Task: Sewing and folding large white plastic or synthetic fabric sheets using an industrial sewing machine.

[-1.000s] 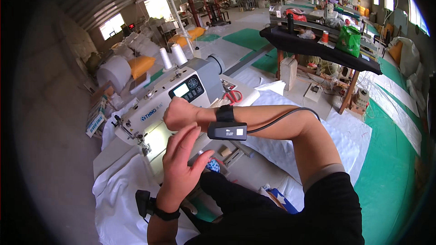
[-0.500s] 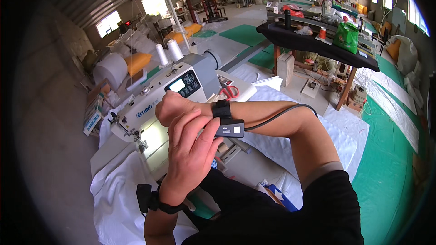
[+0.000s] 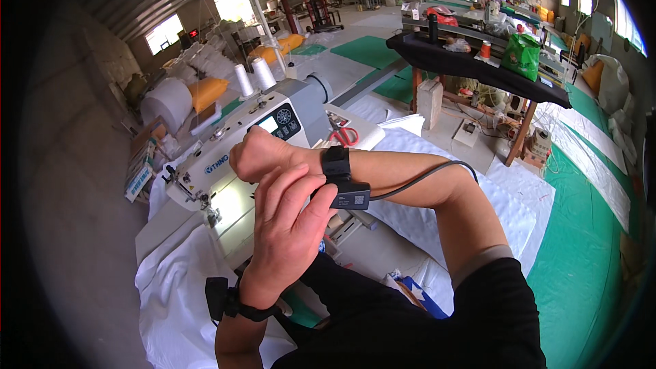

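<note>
My right hand (image 3: 258, 155) is curled into a fist above an industrial sewing machine (image 3: 195, 174), with nothing seen in it. Around that wrist goes a black strap (image 3: 335, 162), carrying a small black box-shaped device (image 3: 352, 197) with a cable along the forearm. My left hand (image 3: 287, 229) reaches up from below, its bent fingers gripping the near end of this device; the thumb is hidden. Another black strap with a device (image 3: 217, 297) sits on my left wrist. White fabric (image 3: 174, 283) drapes beside the lit needle area.
Red-handled scissors (image 3: 345, 137) lie right of the machine, and white thread cones (image 3: 262, 74) stand behind it. White quilted sheets (image 3: 471, 215) spread to the right. Farther off, a dark-covered table (image 3: 437, 61) holds a green bag (image 3: 521, 56). Green sheeting (image 3: 581, 260) covers the floor at right.
My right fist has shifted slightly left and up. The device on that wrist has turned a little, and my left fingers have slid slightly along it.
</note>
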The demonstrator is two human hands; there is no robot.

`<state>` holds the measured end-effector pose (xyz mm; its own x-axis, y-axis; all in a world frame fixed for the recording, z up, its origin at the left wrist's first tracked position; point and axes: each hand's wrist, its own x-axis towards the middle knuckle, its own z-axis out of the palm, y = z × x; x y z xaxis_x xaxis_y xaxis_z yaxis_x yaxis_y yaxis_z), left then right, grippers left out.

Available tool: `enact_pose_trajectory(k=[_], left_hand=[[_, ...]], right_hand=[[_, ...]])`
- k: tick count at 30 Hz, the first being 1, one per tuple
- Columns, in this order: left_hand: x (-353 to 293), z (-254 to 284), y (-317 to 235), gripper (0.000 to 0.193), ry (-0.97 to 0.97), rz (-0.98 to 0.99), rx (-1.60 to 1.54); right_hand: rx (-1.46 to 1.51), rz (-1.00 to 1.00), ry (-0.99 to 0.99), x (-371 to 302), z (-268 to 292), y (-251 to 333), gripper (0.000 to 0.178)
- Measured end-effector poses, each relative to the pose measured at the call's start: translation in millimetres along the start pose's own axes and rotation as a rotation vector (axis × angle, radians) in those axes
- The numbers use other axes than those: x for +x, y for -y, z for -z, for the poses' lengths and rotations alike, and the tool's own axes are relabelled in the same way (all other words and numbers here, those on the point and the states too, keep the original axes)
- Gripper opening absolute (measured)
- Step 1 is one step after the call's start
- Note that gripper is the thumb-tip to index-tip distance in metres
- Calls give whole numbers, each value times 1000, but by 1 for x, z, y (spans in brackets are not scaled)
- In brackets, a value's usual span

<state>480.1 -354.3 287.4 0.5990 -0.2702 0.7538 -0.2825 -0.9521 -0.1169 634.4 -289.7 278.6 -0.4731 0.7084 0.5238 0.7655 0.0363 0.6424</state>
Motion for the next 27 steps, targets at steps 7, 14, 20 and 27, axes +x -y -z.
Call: enact_pose_trajectory(k=[7,14,20,27], left_hand=[[-3,1,-1,42,17,3,39],[-4,3,1,42,41,23,68],[-7,5,1,43,67,45,72],[-11,5,3,43,83,60,77]], right_hand=[[170,-67,-38,0,2,-1,14],[341,-168,35,3,5,-3,12],[424,-224,46,7,-3,4,10],[435,-192,-41,8,-17,11,10]])
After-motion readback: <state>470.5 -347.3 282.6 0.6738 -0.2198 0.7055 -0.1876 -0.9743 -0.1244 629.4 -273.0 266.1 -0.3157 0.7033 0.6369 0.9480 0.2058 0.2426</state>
